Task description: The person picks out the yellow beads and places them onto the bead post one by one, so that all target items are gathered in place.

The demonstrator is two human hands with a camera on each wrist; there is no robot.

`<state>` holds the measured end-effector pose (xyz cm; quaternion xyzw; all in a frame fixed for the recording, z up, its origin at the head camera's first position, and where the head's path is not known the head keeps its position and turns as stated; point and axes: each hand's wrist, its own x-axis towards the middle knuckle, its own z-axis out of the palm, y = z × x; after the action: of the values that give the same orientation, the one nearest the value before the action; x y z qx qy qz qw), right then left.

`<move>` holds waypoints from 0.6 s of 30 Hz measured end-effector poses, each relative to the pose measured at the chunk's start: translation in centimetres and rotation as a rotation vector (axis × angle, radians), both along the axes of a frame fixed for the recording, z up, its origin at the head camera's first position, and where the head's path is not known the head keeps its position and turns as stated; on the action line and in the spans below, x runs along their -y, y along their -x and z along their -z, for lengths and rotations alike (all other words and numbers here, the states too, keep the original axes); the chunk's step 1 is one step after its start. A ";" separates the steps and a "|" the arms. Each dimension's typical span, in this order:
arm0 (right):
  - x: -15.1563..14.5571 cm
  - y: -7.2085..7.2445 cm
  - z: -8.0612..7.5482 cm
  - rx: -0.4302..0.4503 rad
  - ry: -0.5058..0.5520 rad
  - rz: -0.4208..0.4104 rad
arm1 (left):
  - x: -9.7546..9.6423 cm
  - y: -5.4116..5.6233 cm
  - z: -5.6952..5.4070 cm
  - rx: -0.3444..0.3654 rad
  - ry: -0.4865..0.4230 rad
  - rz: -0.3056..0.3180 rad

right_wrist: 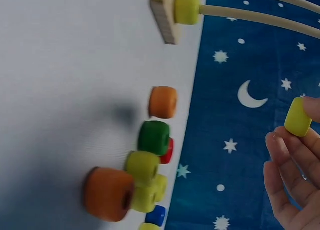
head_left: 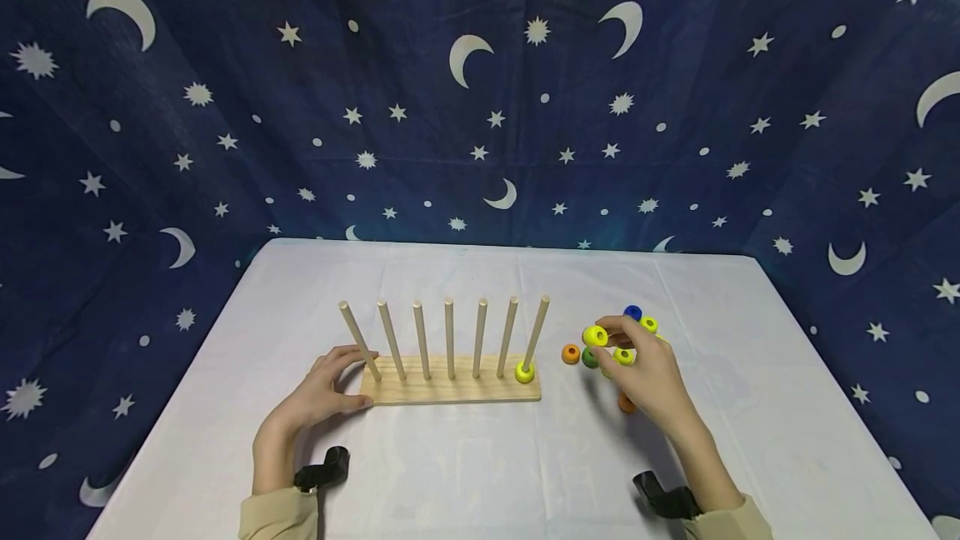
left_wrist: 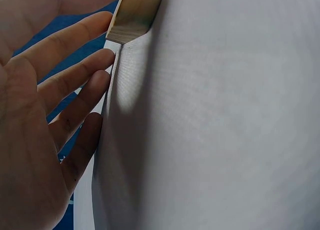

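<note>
A wooden peg board [head_left: 457, 390] with several upright dowels stands on the white table. A yellow bead [head_left: 524, 372] sits at the foot of its rightmost dowel. The left hand [head_left: 322, 386] holds the board's left end, thumb at the front corner and fingers toward the back; the left wrist view shows the other fingers spread beside the wood. Raised over the loose beads, the right hand [head_left: 648, 369] pinches another yellow bead [right_wrist: 298, 117] between thumb and fingers. Below it lie an orange bead [head_left: 571, 354], a green bead [right_wrist: 154, 138] and several yellow ones, partly hidden by the hand.
A blue bead [head_left: 632, 312] lies at the back of the loose group, and a second orange bead [right_wrist: 109, 194] at its near side. Part of a red bead [right_wrist: 168, 152] shows behind the green one. A dark blue cloth [head_left: 480, 107] with moons and stars hangs behind the table.
</note>
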<state>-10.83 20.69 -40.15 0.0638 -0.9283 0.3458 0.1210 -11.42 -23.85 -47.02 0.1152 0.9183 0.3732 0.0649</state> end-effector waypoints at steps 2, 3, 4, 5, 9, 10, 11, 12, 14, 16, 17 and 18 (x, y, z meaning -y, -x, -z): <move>0.0 -0.1 -0.5 -0.019 -0.002 0.005 | 0.0 0.0 0.0 -0.006 -0.002 0.003; 0.0 -0.1 -0.7 -0.029 -0.005 0.007 | 0.0 0.0 0.0 -0.006 -0.002 0.003; 0.0 -0.1 -0.9 -0.038 -0.004 0.008 | 0.0 0.0 0.0 -0.006 -0.004 0.003; 0.1 -0.2 -1.1 -0.049 -0.001 0.008 | 0.0 0.0 0.0 -0.005 -0.004 0.003; 0.1 -0.2 -1.6 -0.084 0.023 0.002 | 0.0 0.0 0.0 -0.001 -0.001 0.000; 0.1 -0.2 -1.7 -0.089 0.029 0.000 | 0.0 0.0 0.0 0.000 0.000 0.000; 0.1 -0.2 -1.8 -0.095 0.034 -0.002 | 0.0 0.0 0.0 0.000 0.002 0.000; 0.2 -0.2 -2.0 -0.097 0.038 -0.002 | 0.0 0.0 0.0 -0.001 0.003 0.000; 0.3 -0.3 -2.2 -0.102 0.043 -0.001 | 0.0 0.0 0.1 -0.003 0.002 0.001; 0.4 -0.4 -2.5 -0.111 0.049 0.000 | 0.0 0.0 0.1 -0.005 0.004 0.001; 0.5 -0.4 -2.7 -0.116 0.051 0.000 | 0.0 0.0 0.1 -0.004 0.004 0.001; 0.6 -0.5 -2.8 -0.120 0.054 0.001 | 0.0 0.0 0.1 -0.004 0.005 -0.001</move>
<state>-10.35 20.05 -37.31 0.0807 -0.9097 0.3661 0.1784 -11.46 -23.88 -47.10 0.1153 0.9194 0.3708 0.0633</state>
